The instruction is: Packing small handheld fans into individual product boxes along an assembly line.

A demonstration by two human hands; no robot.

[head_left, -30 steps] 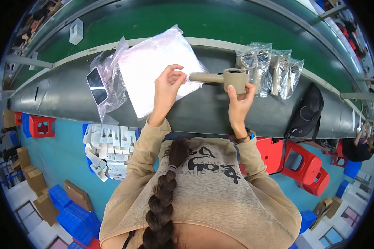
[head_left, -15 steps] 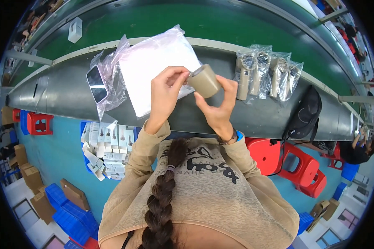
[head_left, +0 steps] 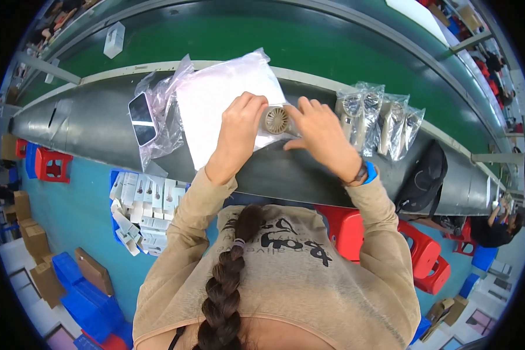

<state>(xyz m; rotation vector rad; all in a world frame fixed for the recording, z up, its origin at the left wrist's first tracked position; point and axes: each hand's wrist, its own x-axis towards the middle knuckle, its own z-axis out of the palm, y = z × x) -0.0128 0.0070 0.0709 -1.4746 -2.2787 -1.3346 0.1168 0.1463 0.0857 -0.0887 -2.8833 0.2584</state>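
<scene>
A small beige device with a round, fan-like grille (head_left: 277, 120) faces up between my hands, over the right edge of a white plastic-wrapped sheet pack (head_left: 204, 105). My left hand (head_left: 239, 131) is closed in a pinch at the device's left edge, and what its fingertips hold is hidden. On the other side, my right hand (head_left: 324, 131) has its thumb stretched apart, with its fingers close to the grille's right edge. Beige handheld fans in clear bags (head_left: 385, 122) lie to the right of that hand.
A phone (head_left: 142, 119) rests on crumpled clear plastic (head_left: 168, 116) at the left. A black cap (head_left: 429, 178) lies on the dark work surface (head_left: 274, 175) at the right. Below left stands a blue crate (head_left: 114, 175) of small white boxes (head_left: 151, 201). Red stools (head_left: 420, 251) stand at the right.
The beige object was tilted, its side showing, between both hands; now the round grille faces up, lower in the grasp area. My right hand turned palm-down and shifted right.
</scene>
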